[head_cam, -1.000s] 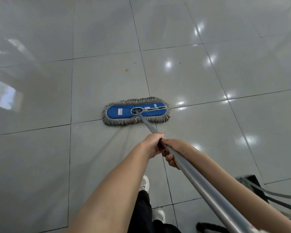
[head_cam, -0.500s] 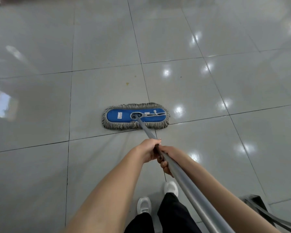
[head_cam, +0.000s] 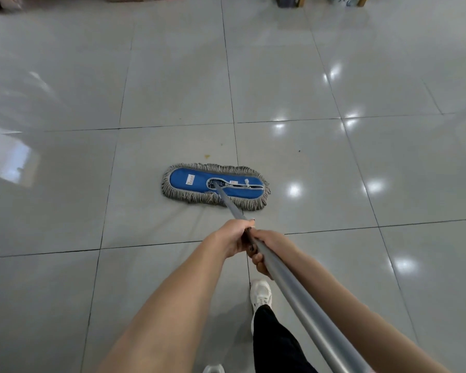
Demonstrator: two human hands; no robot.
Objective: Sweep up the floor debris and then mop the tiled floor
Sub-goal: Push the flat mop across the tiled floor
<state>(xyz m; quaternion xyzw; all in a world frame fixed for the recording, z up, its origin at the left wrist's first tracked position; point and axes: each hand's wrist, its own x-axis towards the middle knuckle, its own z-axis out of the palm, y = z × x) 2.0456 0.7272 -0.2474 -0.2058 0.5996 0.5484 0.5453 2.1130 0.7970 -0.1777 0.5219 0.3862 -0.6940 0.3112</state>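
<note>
Out in the middle of the glossy pale grey tiled floor [head_cam: 172,84], a flat blue mop head with a shaggy grey yarn fringe [head_cam: 197,188] is lying pressed against the tiles, its long side running left to right. It is straddling a dark grout line, with most of it sitting on the tile to the left. A long grey metal handle [head_cam: 311,319] is rising from the bracket at the centre of the mop head and slanting back toward the person's lower right.

The person is holding that handle with both bare hands, partway up the pole. The left hand [head_cam: 233,236] is wrapping over the pole from the left, fingers curled tight around it. The right hand [head_cam: 267,246] is sitting just behind it, touching it, its fingers curling under the pole and gripping it too. Both forearms are reaching forward.

A small yellow speck [head_cam: 207,156] is lying on the tile just beyond the fringe, and a tiny dark speck [head_cam: 299,151] is sitting on the next tile to the right. Below the hands, a white sneaker [head_cam: 261,293] is planted on the floor under a black trouser leg [head_cam: 276,343]. Ceiling lights are glinting as bright spots across the tiles on the right.
</note>
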